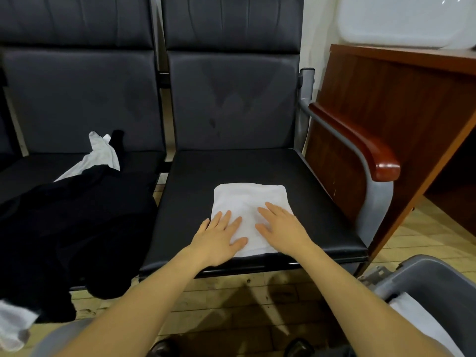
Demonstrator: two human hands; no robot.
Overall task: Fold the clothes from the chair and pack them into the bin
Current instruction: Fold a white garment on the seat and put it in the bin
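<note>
Head view, looking down on a row of dark padded chairs. At centre, a folded white cloth [248, 202] lies flat on the seat of the right-hand chair [201, 181], towards its front edge. The left hand [219, 237] and the right hand [282, 228] both rest palm-down on the near half of the cloth, fingers straight and slightly spread, gripping nothing; the two hands lie side by side, close but apart.

On the left-hand chair [77, 99], at the left of the frame, a heap of black clothes [72, 222] spills over the seat's front edge, with a white garment [99, 155] lying partly beneath it and showing at its far side. Another piece of white fabric [13, 328] hangs at the lower left corner.

At the lower right, a grey bin [422, 276] stands on the tiled floor [231, 300], with a white folded item [422, 323] inside it, partly hidden by the right forearm. A wooden armrest [365, 148] on a grey metal frame bounds the right-hand chair; beyond it, at the upper right, stands a brown wooden desk [391, 99].
</note>
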